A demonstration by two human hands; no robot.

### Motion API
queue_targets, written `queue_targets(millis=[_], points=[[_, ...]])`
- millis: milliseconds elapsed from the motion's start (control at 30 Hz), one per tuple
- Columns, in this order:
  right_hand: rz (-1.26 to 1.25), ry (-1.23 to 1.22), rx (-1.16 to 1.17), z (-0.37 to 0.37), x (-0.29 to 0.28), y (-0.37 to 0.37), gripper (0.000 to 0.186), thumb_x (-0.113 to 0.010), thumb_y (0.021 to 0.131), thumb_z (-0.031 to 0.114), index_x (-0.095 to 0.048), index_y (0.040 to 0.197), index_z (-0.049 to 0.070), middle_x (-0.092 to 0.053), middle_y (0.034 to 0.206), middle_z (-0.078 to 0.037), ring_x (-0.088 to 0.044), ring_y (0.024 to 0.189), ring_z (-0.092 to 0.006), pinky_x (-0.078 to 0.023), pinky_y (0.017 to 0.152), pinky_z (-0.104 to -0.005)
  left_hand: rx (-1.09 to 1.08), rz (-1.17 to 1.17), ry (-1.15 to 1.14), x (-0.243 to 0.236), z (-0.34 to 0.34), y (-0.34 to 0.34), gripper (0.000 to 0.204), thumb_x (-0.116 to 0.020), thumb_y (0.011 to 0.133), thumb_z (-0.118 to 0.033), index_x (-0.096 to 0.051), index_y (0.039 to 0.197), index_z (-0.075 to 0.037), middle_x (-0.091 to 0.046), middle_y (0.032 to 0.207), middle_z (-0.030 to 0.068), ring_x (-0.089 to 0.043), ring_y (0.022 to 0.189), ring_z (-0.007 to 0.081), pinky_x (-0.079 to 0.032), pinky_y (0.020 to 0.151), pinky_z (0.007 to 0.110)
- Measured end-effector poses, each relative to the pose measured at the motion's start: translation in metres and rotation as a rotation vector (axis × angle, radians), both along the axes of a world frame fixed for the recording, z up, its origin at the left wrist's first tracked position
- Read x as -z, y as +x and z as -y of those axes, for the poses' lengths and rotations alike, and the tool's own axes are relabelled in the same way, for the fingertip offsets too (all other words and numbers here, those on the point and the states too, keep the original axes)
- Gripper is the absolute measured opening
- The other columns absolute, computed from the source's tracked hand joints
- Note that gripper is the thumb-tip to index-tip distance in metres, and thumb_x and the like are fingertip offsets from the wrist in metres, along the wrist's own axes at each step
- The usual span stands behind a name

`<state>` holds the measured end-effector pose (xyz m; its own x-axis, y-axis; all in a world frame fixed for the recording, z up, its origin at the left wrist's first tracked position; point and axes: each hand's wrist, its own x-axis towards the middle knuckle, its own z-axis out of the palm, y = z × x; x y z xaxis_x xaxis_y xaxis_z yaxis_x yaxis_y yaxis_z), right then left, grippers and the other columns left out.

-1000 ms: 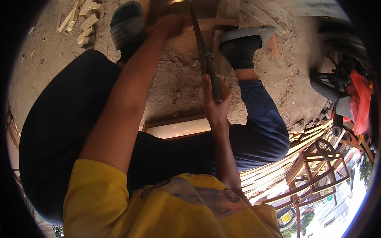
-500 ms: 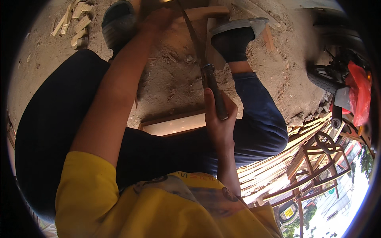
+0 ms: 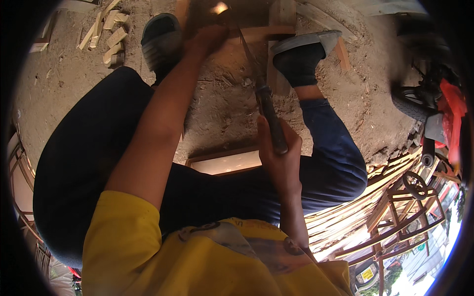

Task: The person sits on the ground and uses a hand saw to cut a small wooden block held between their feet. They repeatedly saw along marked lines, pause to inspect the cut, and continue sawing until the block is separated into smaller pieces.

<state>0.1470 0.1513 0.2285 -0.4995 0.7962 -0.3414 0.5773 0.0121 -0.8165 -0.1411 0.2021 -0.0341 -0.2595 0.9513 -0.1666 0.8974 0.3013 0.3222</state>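
My right hand (image 3: 279, 153) is closed round the dark handle of a long narrow-bladed tool (image 3: 264, 98), held lengthwise between my legs. Its blade reaches forward to a wooden board (image 3: 261, 32) lying crosswise near my feet. My left hand (image 3: 210, 38) is stretched to the left part of that board, just left of the blade, with its fingers curled on the wood; the fingertips are shadowed and hard to make out. An upright plank (image 3: 279, 74) lies under the board beside my right shoe (image 3: 306, 49).
Short wood offcuts (image 3: 111, 44) lie on the dirt floor (image 3: 84, 98) at upper left. A shallow wooden frame (image 3: 227, 163) is behind my leg. At right are a black wheeled vehicle with a red bag (image 3: 449, 103), stacked wooden strips (image 3: 340, 217) and a wooden frame (image 3: 405, 222).
My right hand has drawn the tool back toward my body, then slightly forward again. My left hand stays at the board. The whole view has shifted slightly.
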Motion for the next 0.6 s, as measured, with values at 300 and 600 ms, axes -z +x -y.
queue_targets(millis=[300,600], points=[[0.017,-0.064,0.115,-0.008,0.012,-0.021,0.024,-0.063,0.092,0.012,-0.056,0.073,-0.002,-0.052,0.056,-0.005,-0.046,0.054,-0.0044,-0.035,0.048,-0.0268,-0.026,0.029,-0.089,-0.018,0.000,0.003,0.041,-0.061,0.087,-0.039,-0.061,0.111,-0.006,-0.068,0.102,0.0187,-0.066,0.098,0.0350,-0.053,0.085,0.047],[-0.056,-0.027,0.088,-0.003,0.035,-0.010,0.020,-0.063,0.093,0.013,-0.060,0.080,-0.003,-0.055,0.060,-0.005,-0.046,0.059,-0.0035,-0.037,0.052,-0.0267,-0.306,0.565,0.414,-0.022,0.005,-0.001,0.041,-0.061,0.086,-0.038,-0.066,0.113,-0.008,-0.070,0.092,0.0162,-0.069,0.085,0.0282,-0.053,0.076,0.038]])
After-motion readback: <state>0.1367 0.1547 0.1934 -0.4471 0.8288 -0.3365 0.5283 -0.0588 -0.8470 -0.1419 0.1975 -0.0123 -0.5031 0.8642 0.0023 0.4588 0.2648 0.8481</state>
